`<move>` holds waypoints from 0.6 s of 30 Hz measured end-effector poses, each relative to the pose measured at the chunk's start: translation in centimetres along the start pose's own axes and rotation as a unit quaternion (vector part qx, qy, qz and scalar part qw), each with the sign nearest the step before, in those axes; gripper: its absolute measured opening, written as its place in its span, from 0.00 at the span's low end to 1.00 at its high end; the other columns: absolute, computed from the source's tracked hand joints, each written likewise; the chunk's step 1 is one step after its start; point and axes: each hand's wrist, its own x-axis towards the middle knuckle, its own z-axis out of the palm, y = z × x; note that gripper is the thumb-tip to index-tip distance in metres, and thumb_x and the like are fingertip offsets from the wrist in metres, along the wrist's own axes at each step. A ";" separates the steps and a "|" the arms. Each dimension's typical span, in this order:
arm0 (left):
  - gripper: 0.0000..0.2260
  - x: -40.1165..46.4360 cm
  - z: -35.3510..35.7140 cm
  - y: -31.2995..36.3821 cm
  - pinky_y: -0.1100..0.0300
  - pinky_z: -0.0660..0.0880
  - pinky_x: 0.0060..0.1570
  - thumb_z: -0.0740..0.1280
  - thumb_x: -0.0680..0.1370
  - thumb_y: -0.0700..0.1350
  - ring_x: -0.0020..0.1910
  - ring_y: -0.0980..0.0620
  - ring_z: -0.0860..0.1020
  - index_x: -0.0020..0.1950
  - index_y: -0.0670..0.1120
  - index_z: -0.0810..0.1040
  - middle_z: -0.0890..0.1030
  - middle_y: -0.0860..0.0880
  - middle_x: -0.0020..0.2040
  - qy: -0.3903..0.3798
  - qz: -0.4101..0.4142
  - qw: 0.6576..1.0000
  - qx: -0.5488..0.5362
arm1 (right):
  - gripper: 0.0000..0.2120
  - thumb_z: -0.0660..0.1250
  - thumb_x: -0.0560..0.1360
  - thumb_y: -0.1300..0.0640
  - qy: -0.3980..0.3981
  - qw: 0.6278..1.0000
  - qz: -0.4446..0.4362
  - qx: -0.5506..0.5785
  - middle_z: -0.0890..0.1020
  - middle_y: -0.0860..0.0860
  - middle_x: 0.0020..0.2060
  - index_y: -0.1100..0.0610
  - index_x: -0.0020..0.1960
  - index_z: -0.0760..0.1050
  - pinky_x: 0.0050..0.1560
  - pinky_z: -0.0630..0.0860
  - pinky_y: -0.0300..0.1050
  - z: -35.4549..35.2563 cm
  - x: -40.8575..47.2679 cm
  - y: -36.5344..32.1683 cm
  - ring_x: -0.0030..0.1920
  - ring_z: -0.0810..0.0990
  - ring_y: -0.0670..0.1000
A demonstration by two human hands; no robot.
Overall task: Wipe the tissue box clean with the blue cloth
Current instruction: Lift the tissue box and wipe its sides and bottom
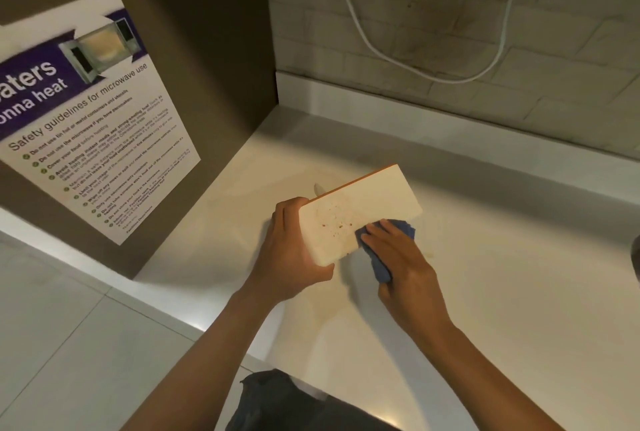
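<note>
A cream tissue box (360, 207) with an orange far edge is tilted up above the white counter (502, 292). Its facing side carries small reddish-brown specks. My left hand (291, 250) grips the box's left end, fingers curled behind it and thumb under its lower corner. My right hand (401, 257) holds the crumpled blue cloth (381, 264) and presses it with straight fingers against the box's lower right edge. Most of the cloth is hidden under that hand.
A brown cabinet side (194, 50) with a microwave safety poster (86, 119) stands at the left. A tiled wall (450, 32) with a looping white cable (415, 67) runs behind the counter. The counter's front edge drops to a pale tiled floor (69, 344).
</note>
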 end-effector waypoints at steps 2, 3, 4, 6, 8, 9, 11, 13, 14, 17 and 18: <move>0.50 -0.2 0.1 0.0 0.45 0.77 0.58 0.82 0.57 0.55 0.63 0.51 0.70 0.71 0.55 0.58 0.62 0.60 0.62 0.005 0.004 1.000 0.001 | 0.15 0.63 0.80 0.56 0.016 0.999 0.032 0.001 0.80 0.55 0.61 0.61 0.61 0.79 0.71 0.64 0.37 -0.6 0.5 1.2 0.64 0.76 0.55; 0.50 -0.2 0.1 0.0 0.45 0.77 0.58 0.82 0.56 0.54 0.63 0.52 0.70 0.71 0.55 0.58 0.61 0.61 0.61 0.006 0.004 1.000 0.002 | 0.15 0.63 0.79 0.56 0.025 0.999 0.047 0.000 0.80 0.56 0.60 0.62 0.61 0.79 0.70 0.64 0.36 -0.8 1.1 1.7 0.63 0.77 0.57; 0.50 -0.1 0.1 -0.1 0.45 0.77 0.59 0.83 0.56 0.54 0.63 0.52 0.70 0.71 0.55 0.58 0.60 0.62 0.61 0.006 0.001 1.000 0.002 | 0.15 0.64 0.77 0.57 0.028 0.998 0.056 -0.005 0.81 0.57 0.59 0.62 0.61 0.79 0.70 0.65 0.39 -0.6 1.8 1.9 0.62 0.78 0.59; 0.51 0.1 0.1 -0.1 0.45 0.76 0.60 0.83 0.56 0.53 0.63 0.52 0.69 0.71 0.54 0.58 0.60 0.62 0.61 0.003 -0.009 1.000 -0.001 | 0.15 0.64 0.76 0.58 0.025 0.998 0.050 -0.007 0.81 0.57 0.59 0.62 0.61 0.79 0.67 0.71 0.52 -0.1 2.6 0.9 0.62 0.78 0.60; 0.50 0.2 0.0 0.0 0.46 0.77 0.60 0.82 0.56 0.55 0.63 0.52 0.69 0.71 0.54 0.58 0.61 0.60 0.61 -0.001 -0.013 1.000 -0.001 | 0.14 0.65 0.77 0.61 0.016 1.000 0.019 -0.010 0.80 0.56 0.60 0.62 0.61 0.79 0.63 0.74 0.58 0.5 1.9 -0.3 0.63 0.77 0.57; 0.50 0.2 0.0 0.0 0.46 0.77 0.60 0.82 0.56 0.56 0.63 0.52 0.69 0.71 0.54 0.58 0.62 0.59 0.61 -0.003 -0.011 1.000 0.001 | 0.16 0.66 0.75 0.62 0.005 1.000 0.002 -0.008 0.80 0.56 0.60 0.61 0.62 0.79 0.63 0.75 0.57 0.6 1.2 -0.4 0.63 0.77 0.57; 0.50 0.0 0.0 0.0 0.46 0.78 0.58 0.83 0.56 0.55 0.63 0.52 0.69 0.71 0.54 0.59 0.62 0.59 0.62 -0.007 -0.001 1.000 0.005 | 0.16 0.67 0.75 0.61 -0.005 1.000 -0.010 0.000 0.80 0.55 0.61 0.61 0.62 0.78 0.64 0.75 0.53 0.1 0.1 -0.1 0.63 0.77 0.56; 0.49 0.0 0.1 0.0 0.46 0.78 0.57 0.83 0.56 0.54 0.62 0.51 0.70 0.70 0.54 0.59 0.63 0.58 0.61 -0.005 0.001 1.000 0.009 | 0.14 0.64 0.78 0.59 0.012 1.000 0.006 -0.001 0.80 0.56 0.60 0.61 0.61 0.79 0.66 0.72 0.48 -0.5 0.4 0.5 0.62 0.78 0.56; 0.49 0.1 0.0 0.0 0.46 0.78 0.56 0.83 0.56 0.54 0.62 0.51 0.70 0.70 0.55 0.59 0.63 0.58 0.61 -0.004 -0.004 1.000 0.012 | 0.13 0.65 0.78 0.59 0.023 1.000 0.013 -0.006 0.81 0.56 0.59 0.62 0.60 0.80 0.66 0.72 0.47 -0.6 1.2 0.6 0.61 0.79 0.58; 0.50 0.7 -0.2 0.1 0.49 0.80 0.55 0.84 0.55 0.56 0.61 0.53 0.70 0.69 0.56 0.59 0.62 0.58 0.59 -0.013 -0.038 0.999 0.011 | 0.16 0.73 0.72 0.64 0.018 0.999 0.035 -0.027 0.82 0.58 0.57 0.62 0.59 0.80 0.61 0.74 0.52 0.2 3.6 -0.2 0.58 0.80 0.61; 0.49 0.8 -0.3 0.0 0.49 0.81 0.55 0.84 0.55 0.57 0.60 0.53 0.71 0.69 0.56 0.59 0.63 0.58 0.59 -0.017 -0.040 0.999 0.013 | 0.16 0.72 0.72 0.64 0.015 0.999 0.030 -0.024 0.82 0.58 0.57 0.62 0.59 0.80 0.61 0.75 0.53 0.6 3.8 -0.9 0.58 0.80 0.60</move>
